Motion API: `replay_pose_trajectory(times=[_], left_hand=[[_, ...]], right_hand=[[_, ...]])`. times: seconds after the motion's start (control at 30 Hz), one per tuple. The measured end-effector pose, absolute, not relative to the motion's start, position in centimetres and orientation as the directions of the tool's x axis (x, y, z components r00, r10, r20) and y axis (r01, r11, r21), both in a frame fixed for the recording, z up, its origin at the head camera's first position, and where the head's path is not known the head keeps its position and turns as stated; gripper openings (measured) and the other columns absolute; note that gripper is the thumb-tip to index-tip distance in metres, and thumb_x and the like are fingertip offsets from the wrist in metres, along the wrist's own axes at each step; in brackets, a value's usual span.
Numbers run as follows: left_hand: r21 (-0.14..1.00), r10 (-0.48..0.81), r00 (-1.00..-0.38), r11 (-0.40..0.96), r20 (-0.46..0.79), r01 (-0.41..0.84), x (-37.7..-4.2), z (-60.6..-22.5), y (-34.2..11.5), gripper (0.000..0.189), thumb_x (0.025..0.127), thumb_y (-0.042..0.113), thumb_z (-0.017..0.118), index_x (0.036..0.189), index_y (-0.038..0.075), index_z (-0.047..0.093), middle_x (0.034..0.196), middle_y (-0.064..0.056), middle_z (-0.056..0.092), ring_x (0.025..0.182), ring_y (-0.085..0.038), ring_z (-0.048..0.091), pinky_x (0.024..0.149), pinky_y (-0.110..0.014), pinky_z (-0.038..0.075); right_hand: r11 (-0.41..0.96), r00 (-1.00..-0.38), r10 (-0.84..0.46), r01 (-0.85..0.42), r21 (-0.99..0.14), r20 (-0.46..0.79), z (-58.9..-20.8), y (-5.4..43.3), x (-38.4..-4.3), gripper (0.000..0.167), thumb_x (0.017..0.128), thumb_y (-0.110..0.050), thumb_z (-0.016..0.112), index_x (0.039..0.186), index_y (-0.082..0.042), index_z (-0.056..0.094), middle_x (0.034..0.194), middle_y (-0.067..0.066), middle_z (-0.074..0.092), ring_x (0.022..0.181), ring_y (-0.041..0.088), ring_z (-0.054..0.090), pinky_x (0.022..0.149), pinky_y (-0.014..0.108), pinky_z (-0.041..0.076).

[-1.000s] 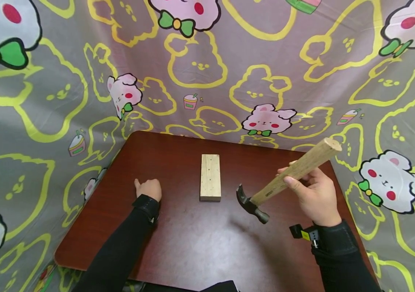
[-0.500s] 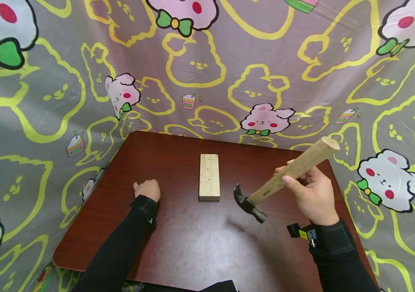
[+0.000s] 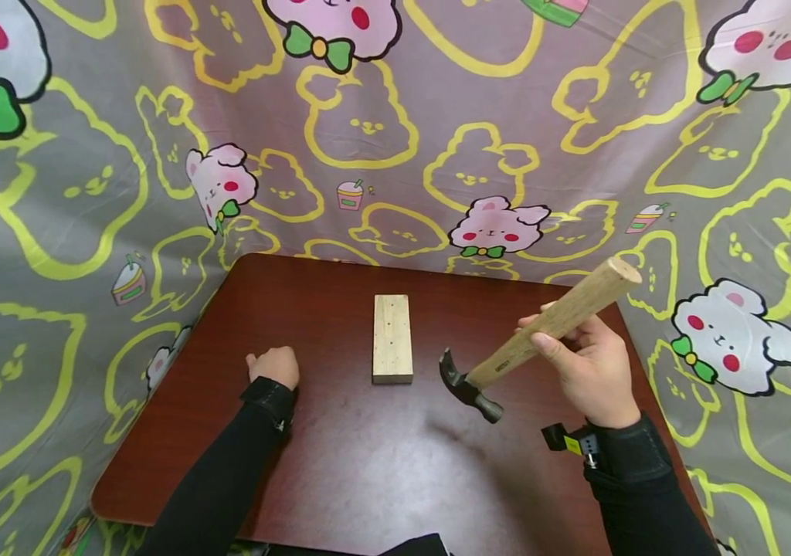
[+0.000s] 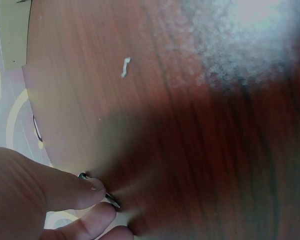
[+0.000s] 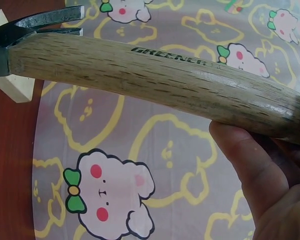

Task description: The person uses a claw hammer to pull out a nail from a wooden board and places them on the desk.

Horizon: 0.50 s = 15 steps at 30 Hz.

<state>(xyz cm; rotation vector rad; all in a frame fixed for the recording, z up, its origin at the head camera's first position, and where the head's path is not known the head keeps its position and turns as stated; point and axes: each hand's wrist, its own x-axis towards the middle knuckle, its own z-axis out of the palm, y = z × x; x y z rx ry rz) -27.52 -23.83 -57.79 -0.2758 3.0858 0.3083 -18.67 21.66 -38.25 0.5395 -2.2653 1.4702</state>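
My right hand (image 3: 592, 365) grips a claw hammer (image 3: 538, 336) by the middle of its wooden handle. The dark steel head (image 3: 466, 386) points down and left above the table, with the handle end raised to the right. In the right wrist view the handle (image 5: 140, 75) shows printed lettering. My left hand (image 3: 276, 367) is low over the left part of the table, pinching a small metal nail (image 4: 111, 199) between thumb and finger. Between the hands lies a pale wooden block (image 3: 392, 340) with several small dark marks along its top.
The reddish-brown table (image 3: 326, 471) has rounded corners. Patterned cloth (image 3: 368, 93) hangs behind it and along both sides. A small whitish scrap (image 4: 125, 67) lies on the tabletop in the left wrist view.
The whole head view has shifted slightly, so table, block and hands appear a little further left. Both hands keep nearly the same pose and hold.
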Motion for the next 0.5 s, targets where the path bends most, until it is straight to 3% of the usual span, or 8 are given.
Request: replay_pose_trajectory(times=[0.5], left_hand=[[0.211,-0.142,-0.989,0.966,-0.047,-0.149,-27.3,-56.8,-24.5,0.022,0.092,0.006,0.052,0.097,0.000,0.072,0.095,-0.025,0.074,0.086,-0.041,0.070,0.094,-0.063,0.038]], right_hand=[[0.360,-0.835,-0.114,-0.540,-0.761,0.539,-37.7,21.6,-17.9,0.035,0.092,0.003,0.069,0.124,0.002,0.057,0.108,-0.011,0.076,0.101,0.001,0.072,0.085,0.015,0.056]])
